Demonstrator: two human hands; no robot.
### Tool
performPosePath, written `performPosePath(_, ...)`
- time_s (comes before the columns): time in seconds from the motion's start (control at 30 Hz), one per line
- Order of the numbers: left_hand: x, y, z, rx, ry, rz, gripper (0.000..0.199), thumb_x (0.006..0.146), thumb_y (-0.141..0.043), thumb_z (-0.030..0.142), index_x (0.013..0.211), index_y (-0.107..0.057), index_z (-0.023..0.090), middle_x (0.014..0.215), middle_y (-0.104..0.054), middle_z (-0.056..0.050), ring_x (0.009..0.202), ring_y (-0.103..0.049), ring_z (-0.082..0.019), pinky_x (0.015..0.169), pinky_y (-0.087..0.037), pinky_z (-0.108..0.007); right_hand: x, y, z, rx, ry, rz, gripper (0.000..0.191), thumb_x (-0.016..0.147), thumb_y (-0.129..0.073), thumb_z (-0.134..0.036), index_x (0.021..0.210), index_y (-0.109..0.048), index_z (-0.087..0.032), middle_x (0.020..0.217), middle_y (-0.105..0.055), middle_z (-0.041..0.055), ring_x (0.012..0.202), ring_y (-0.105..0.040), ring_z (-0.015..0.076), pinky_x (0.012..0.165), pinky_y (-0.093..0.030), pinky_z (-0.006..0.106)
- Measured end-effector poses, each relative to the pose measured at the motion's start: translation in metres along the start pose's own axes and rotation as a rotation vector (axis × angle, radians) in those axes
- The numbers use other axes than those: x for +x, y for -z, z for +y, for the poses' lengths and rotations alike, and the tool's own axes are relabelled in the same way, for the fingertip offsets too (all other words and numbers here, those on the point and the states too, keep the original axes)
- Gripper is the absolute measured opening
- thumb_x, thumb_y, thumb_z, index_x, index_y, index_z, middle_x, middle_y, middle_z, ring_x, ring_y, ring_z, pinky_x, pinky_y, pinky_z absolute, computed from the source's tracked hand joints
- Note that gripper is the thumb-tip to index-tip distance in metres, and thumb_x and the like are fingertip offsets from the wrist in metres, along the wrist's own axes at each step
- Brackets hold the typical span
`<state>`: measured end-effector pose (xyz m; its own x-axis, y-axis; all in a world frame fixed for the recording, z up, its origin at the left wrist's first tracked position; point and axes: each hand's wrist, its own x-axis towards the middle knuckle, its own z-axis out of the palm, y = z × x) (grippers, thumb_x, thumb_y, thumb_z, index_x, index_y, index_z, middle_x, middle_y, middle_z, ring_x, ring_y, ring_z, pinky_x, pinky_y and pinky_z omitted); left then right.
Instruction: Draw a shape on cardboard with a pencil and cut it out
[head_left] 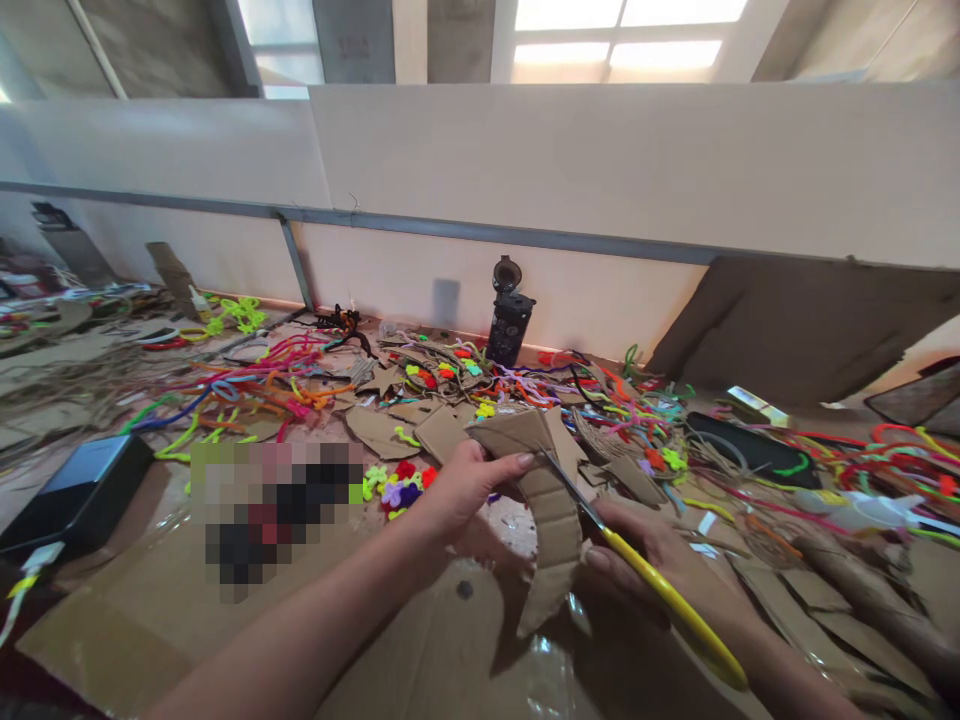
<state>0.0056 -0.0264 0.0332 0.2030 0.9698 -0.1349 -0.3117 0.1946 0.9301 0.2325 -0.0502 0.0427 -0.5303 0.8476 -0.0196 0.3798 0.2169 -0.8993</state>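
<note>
My left hand [480,485] pinches a piece of brown cardboard [556,545] near its upper part, thumb on top. A curved strip of the cardboard hangs down from there, tapering to a point above the table. My right hand [649,560] grips a pair of scissors [637,565] with yellow handles. Their blades reach up and left to the cardboard, close to my left thumb. Part of the blades is hidden by the cardboard, so I cannot tell how far apart they stand.
Colourful pipe cleaners [285,360] and cardboard scraps [386,435] litter the table. A dark bottle [510,325] with a raised lid stands by the partition. At left lies a black box [82,490] with a cable; at right, a glue bottle [859,508] and a dark pouch [750,450].
</note>
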Motion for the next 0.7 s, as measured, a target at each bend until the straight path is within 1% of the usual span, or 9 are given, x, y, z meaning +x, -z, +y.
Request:
performPosePath(0.1, -0.001, 0.001, -0.001, 0.057, -0.011, -0.043, 0.038, 0.064, -0.086, 0.042, 0.082, -0.076, 0.010, 0.073, -0.072, -0.007, 0.064, -0.060, -0.016, 0.063, -0.045, -0.027, 0.001, 0.000, 0.004, -0.008, 0.025, -0.039, 0.049, 0.089, -0.067, -0.059, 0.123, -0.074, -0.024, 0.117, -0.075, 0.0067, 0.110, -0.067, 0.0334, 0.092, -0.056, 0.038)
performPosePath(0.2, -0.001, 0.001, -0.002, 0.083, 0.000, -0.063, 0.042, 0.065, -0.084, 0.044, 0.087, -0.077, 0.009, 0.077, -0.073, -0.009, 0.068, -0.062, -0.018, 0.067, -0.046, -0.029, 0.001, -0.002, 0.005, 0.043, 0.016, -0.049, 0.048, 0.090, -0.067, -0.056, 0.127, -0.072, -0.025, 0.124, -0.073, 0.0071, 0.113, -0.067, 0.0330, 0.095, -0.055, 0.038)
performPosePath(0.3, -0.001, 0.000, 0.000, 0.067, 0.006, -0.078, 0.045, 0.066, -0.084, 0.044, 0.092, -0.077, 0.008, 0.084, -0.074, -0.011, 0.071, -0.063, -0.020, 0.070, -0.048, -0.030, 0.000, -0.004, 0.004, 0.076, -0.023, -0.029, 0.050, 0.089, -0.068, -0.057, 0.126, -0.073, -0.024, 0.121, -0.074, 0.0078, 0.111, -0.067, 0.0337, 0.094, -0.056, 0.039)
performPosePath(0.37, -0.001, -0.001, 0.003, 0.051, 0.003, -0.084, 0.046, 0.064, -0.085, 0.042, 0.094, -0.077, 0.009, 0.086, -0.074, -0.011, 0.071, -0.063, -0.019, 0.070, -0.048, -0.030, 0.000, -0.005, 0.004, 0.075, -0.020, -0.022, 0.051, 0.088, -0.068, -0.058, 0.125, -0.074, -0.023, 0.120, -0.074, 0.0088, 0.112, -0.067, 0.0349, 0.094, -0.056, 0.040)
performPosePath(0.5, -0.003, -0.002, 0.008, 0.033, -0.007, -0.098, 0.044, 0.063, -0.086, 0.042, 0.091, -0.077, 0.009, 0.082, -0.074, -0.009, 0.068, -0.062, -0.017, 0.067, -0.049, -0.029, -0.001, -0.005, 0.006, 0.050, 0.021, -0.018, 0.048, 0.089, -0.067, -0.058, 0.120, -0.076, -0.022, 0.120, -0.074, 0.0093, 0.113, -0.066, 0.0358, 0.094, -0.055, 0.041)
performPosePath(0.7, -0.004, 0.000, 0.005, 0.003, 0.037, -0.097, 0.037, 0.064, -0.084, 0.039, 0.085, -0.077, 0.010, 0.080, -0.074, -0.008, 0.066, -0.062, -0.017, 0.065, -0.047, -0.028, -0.001, -0.003, 0.001, -0.004, -0.008, -0.021, 0.048, 0.087, -0.067, -0.061, 0.114, -0.077, -0.023, 0.112, -0.075, 0.0078, 0.106, -0.067, 0.0344, 0.090, -0.055, 0.039)
